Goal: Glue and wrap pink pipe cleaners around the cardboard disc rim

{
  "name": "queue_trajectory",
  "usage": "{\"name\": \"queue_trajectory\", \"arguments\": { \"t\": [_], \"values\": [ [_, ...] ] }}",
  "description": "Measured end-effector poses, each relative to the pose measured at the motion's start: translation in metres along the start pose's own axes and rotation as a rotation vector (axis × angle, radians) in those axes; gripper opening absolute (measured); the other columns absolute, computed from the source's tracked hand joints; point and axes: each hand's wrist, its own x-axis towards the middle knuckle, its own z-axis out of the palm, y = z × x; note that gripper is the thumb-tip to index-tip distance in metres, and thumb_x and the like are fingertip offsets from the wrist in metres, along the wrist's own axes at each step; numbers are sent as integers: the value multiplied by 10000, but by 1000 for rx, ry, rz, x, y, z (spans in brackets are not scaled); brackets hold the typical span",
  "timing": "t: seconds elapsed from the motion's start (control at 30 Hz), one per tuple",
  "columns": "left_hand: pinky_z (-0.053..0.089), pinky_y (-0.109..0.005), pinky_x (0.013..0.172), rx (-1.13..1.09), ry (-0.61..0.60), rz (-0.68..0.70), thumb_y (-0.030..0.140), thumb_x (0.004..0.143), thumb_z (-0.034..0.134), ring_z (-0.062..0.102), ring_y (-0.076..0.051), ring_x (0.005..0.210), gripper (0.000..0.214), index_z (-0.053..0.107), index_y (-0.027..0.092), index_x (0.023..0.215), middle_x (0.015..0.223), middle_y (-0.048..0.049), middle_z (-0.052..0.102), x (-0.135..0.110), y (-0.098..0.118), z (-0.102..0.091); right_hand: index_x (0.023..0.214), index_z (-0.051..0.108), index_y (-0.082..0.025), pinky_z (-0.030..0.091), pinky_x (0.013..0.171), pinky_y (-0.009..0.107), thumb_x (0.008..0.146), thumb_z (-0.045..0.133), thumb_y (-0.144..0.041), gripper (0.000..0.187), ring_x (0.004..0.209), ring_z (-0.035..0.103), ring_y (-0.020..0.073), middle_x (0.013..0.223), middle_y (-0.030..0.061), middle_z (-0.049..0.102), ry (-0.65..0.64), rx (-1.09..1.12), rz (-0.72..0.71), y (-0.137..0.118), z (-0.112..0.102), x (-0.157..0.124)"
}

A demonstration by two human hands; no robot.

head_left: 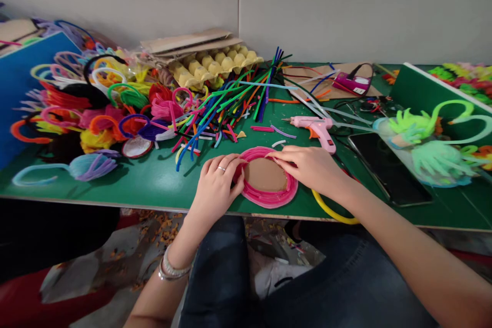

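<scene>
A round cardboard disc (265, 174) ringed with pink pipe cleaner (269, 198) lies near the front edge of the green table (154, 179). My left hand (218, 182) presses against the ring's left side, fingers curled onto the pink rim. Over the ring's upper right lies my right hand (307, 166), its fingertips pinching the pink pipe cleaner at the top edge. A yellow pipe cleaner (330, 210) curves out from under my right wrist.
A pink glue gun (317, 128) lies just behind the ring. Loose coloured pipe cleaners (226, 107) and finished loops (96, 107) crowd the left and middle. A dark tablet (388, 166), green fuzzy crafts (426, 138), an egg carton (215, 66) and a blue board (19, 87) also stand there.
</scene>
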Motion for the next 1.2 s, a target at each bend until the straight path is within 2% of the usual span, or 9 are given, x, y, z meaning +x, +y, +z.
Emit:
{"name": "queue_trajectory", "arguments": {
  "t": [0.4,0.83,1.03,1.2],
  "values": [
    [419,-368,925,-17,35,-7,273,888,483,570,-222,1058,265,513,162,1127,1150,-87,633,-2,-2,2,1105,672,-306,401,581,244,896,495,-260,278,798,659,153,934,-32,708,-35,101,104,-1,-1,1],
    [412,-376,938,-16,-37,-28,248,911,428,548,-225,1095,284,484,173,1179,1185,-85,616,-3,-1,0,1113,667,-333,421,631,232,872,525,-284,284,846,646,142,1016,-30,702,-57,209,103,3,-13,-6],
    [413,-377,940,-10,-30,-28,238,903,435,547,-224,1096,286,489,175,1177,1179,-87,618,-3,-1,1,1140,655,-280,414,610,235,862,534,-364,315,759,621,137,898,-9,716,-96,248,150,9,-25,-8],
    [414,-375,940,1,-12,-23,225,895,444,554,-227,1085,285,494,165,1170,1159,-92,624,-3,-1,2,1115,661,-276,410,608,239,858,533,-381,307,820,628,152,916,-16,719,-93,198,184,13,-28,-13]
  ]
}}
